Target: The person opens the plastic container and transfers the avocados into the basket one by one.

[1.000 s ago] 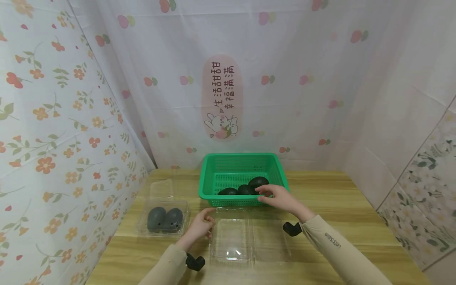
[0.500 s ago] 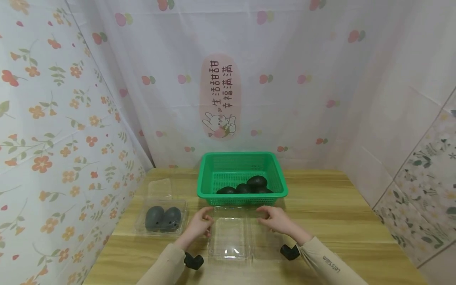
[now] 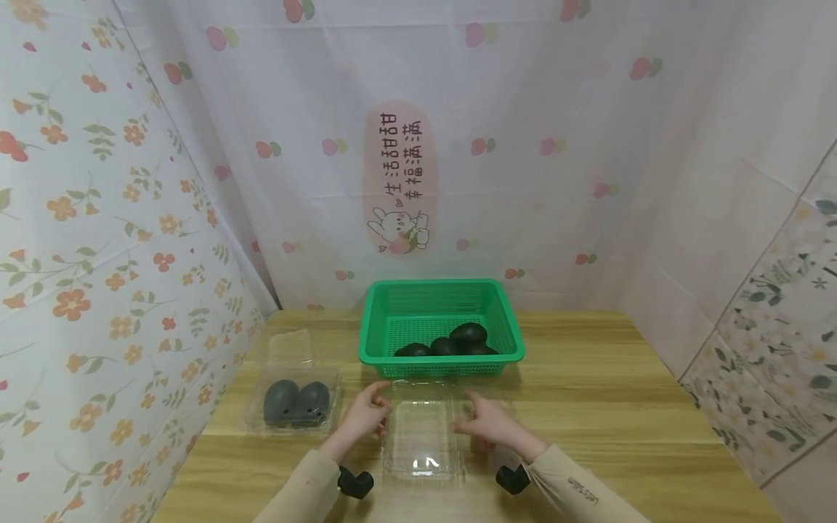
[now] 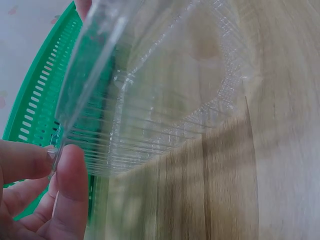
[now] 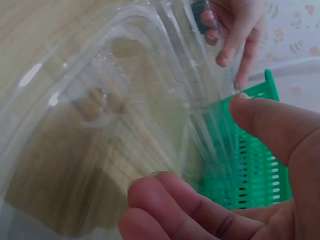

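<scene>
A clear plastic clamshell box (image 3: 421,439) lies unfolded on the table, its lid half to the right beneath my right hand. My left hand (image 3: 363,417) pinches the rim at the box's upper left; the left wrist view shows thumb and a finger (image 4: 72,172) on either side of that edge. Over the lid side hovers my right hand (image 3: 493,425), thumb (image 5: 265,120) and fingers apart beside the clear plastic, gripping nothing. Whether its fingertips touch the lid is hard to tell. Several dark avocados (image 3: 468,334) lie in the green basket (image 3: 441,361) behind.
To the left stands another clear clamshell box (image 3: 327,418) with its lid raised and two dark avocados (image 3: 281,403) inside. A wooden table (image 3: 621,407) runs under everything. Patterned curtains (image 3: 523,218) close off the back and sides.
My right hand has come away from the basket, down towards me, to the box's lid side. One more dark avocado shows in the basket's front right. The left hand keeps its place.
</scene>
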Motion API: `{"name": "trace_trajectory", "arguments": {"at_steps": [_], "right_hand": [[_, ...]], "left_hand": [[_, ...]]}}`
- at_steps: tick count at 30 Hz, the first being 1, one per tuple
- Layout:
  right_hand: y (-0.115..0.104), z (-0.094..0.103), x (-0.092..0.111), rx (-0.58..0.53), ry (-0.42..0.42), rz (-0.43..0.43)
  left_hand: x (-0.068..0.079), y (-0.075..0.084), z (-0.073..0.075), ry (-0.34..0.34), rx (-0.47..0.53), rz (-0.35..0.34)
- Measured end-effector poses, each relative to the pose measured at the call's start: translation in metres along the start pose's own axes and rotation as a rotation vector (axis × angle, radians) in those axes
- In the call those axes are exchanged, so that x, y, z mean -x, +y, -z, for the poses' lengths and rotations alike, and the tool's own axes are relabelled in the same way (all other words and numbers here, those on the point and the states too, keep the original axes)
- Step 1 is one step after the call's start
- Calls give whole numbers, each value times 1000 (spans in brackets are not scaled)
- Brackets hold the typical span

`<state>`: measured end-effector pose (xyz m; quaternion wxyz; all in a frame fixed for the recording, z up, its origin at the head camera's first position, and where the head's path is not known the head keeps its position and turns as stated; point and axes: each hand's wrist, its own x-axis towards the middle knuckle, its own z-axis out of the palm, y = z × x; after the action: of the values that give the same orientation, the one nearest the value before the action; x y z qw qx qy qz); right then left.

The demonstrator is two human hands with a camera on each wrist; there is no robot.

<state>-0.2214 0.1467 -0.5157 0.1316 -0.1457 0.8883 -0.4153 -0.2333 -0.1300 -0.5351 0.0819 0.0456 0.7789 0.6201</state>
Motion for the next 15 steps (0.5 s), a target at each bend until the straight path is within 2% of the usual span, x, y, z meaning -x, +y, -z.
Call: {"name": "trace_trajectory", "arguments": {"at_steps": [7, 15], "right_hand": [[4, -3, 1, -2, -2, -28], [6, -4, 1, -8, 21, -8]], "left_hand": [[0, 3, -9, -21, 1, -11], [1, 3, -18, -13, -11, -24]]}}
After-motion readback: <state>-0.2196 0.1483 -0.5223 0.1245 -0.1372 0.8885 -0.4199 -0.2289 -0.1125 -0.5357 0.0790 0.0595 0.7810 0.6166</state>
